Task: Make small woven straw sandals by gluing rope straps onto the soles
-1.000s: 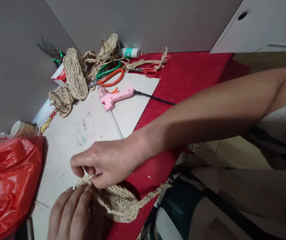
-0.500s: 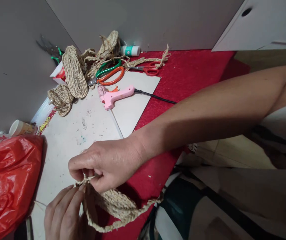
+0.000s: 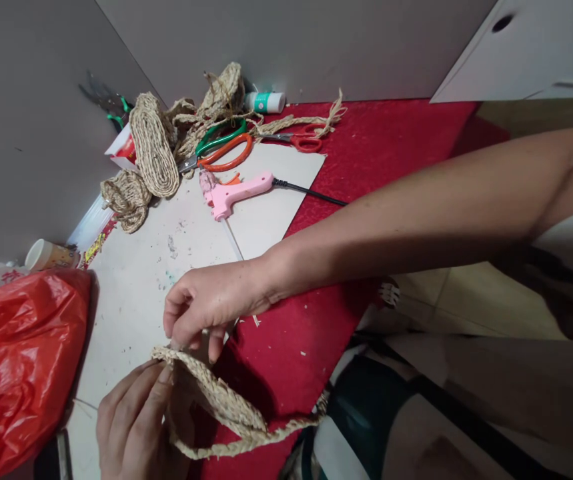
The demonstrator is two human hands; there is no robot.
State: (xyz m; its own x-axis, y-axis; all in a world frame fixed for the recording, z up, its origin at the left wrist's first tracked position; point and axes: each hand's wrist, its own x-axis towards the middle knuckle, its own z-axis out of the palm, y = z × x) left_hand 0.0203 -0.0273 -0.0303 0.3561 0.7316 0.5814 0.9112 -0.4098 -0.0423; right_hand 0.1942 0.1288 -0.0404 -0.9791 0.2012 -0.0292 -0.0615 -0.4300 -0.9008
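Note:
My left hand, low in the head view, closes its thumb and fingers on the end of a woven straw braid piece. This piece is pale and plaited. It forms an open loop, with a braid tail running right toward my lap. Just above the gripped end is my right hand, its thumb and index finger pinched together right by the braid's upper edge. Whatever lies between those fingertips is too small to make out. The other fingers of that hand are curled loosely.
A pink glue gun with a black cord lies on the white board. Behind it are orange-and-green scissors, red scissors, coiled straw braids and a glue stick. A red plastic bag and paper cup sit left.
My right hand has drawn up and right from the braid's gripped end, uncovering its upper edge. My left hand keeps its hold. The view has shifted slightly.

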